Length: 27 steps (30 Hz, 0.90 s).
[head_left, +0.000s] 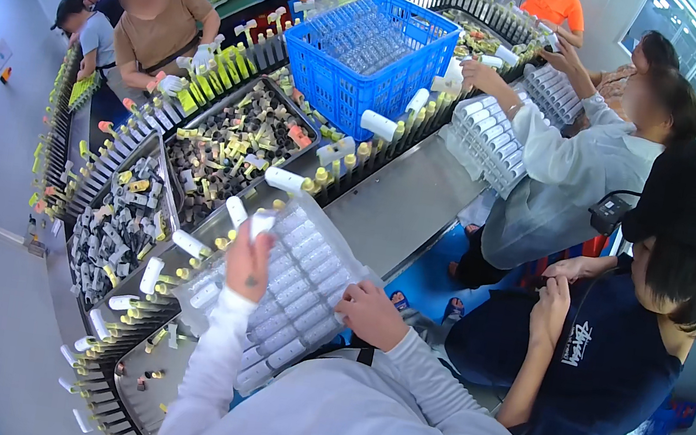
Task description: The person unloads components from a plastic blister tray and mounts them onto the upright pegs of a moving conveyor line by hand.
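My left hand [247, 267] is raised above the left side of a clear plastic blister tray [324, 230], its fingers closed on a small white plastic casing [262, 222]. At the tray's right edge my right hand [374, 314] grips the rim with bent fingers. Rows of white oblong casings fill many of the tray's pockets. Just beyond my left hand, more white casings [286, 179] sit tilted on yellow-green holders [323, 176] along the black-slatted conveyor [116, 350]. The fingertips of my left hand partly hide the casing they hold.
Inside the conveyor loop are metal trays of grey clips [119, 230] and mixed dark and yellow pieces [229, 143]. A blue crate [339, 92] holds clear blister trays. Co-workers stand around the line, one in a dark shirt [597, 342] close on my right. Stacked filled trays [487, 144] lie farther along.
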Each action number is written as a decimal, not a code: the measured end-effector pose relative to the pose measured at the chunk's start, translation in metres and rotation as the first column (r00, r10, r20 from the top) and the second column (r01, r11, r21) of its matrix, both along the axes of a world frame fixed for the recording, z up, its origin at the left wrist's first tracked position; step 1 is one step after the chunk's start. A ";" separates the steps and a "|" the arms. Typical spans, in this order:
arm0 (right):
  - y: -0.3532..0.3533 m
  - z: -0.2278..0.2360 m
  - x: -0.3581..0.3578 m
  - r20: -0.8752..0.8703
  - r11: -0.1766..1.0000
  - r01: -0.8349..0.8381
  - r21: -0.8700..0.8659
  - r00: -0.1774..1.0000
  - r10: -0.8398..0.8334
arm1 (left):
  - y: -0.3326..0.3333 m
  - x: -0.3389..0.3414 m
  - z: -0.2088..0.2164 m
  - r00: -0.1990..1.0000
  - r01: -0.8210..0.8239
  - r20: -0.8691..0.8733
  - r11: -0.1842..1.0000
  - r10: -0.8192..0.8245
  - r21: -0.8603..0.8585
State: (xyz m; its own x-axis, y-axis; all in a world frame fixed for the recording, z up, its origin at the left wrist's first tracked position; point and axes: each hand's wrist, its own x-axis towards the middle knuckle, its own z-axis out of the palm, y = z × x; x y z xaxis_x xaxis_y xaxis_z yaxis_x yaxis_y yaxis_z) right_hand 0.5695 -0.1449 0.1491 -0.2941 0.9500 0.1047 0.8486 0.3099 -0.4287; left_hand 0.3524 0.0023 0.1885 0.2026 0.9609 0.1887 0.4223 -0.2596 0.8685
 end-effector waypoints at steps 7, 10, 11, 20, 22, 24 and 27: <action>-0.006 -0.003 -0.009 0.042 0.999 0.007 -0.031 0.999 -0.006 | 0.081 0.085 -0.015 0.915 0.022 -0.396 0.970 0.078 0.243; -0.009 0.000 -0.009 0.008 0.998 0.052 0.022 0.999 -0.052 | 0.107 0.088 -0.018 0.803 -0.048 -0.570 0.972 0.175 0.230; -0.011 -0.002 -0.007 -0.016 0.999 0.023 0.026 1.000 -0.023 | 0.112 0.087 -0.020 0.796 -0.075 -0.572 0.970 0.198 0.232; 0.053 0.023 0.069 -0.898 0.888 0.406 -0.218 0.272 -0.345 | 0.111 0.043 -0.020 0.631 -0.076 -0.754 0.982 0.180 0.171; 0.107 0.017 0.093 -0.859 0.784 0.596 -0.174 0.297 -0.416 | 0.093 0.020 -0.039 0.588 -0.077 -0.773 0.969 0.236 0.236; 0.169 -0.001 0.116 -0.889 0.673 0.700 -0.238 0.123 -0.442 | 0.084 0.006 -0.052 0.594 -0.173 -0.743 0.951 0.310 0.258; 0.247 -0.019 0.146 -0.830 0.577 0.784 -0.229 0.153 -0.537 | 0.077 -0.001 -0.049 0.568 -0.236 -0.745 0.936 0.349 0.259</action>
State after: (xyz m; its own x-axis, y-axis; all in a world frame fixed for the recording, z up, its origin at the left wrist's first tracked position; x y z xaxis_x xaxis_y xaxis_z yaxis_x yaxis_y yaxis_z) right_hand 0.7160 0.1022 0.1303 0.7627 0.6418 0.0795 0.1146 -0.0131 -0.9933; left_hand 0.3514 0.0792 0.1396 0.0366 0.9762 0.2138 0.9859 -0.0702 0.1517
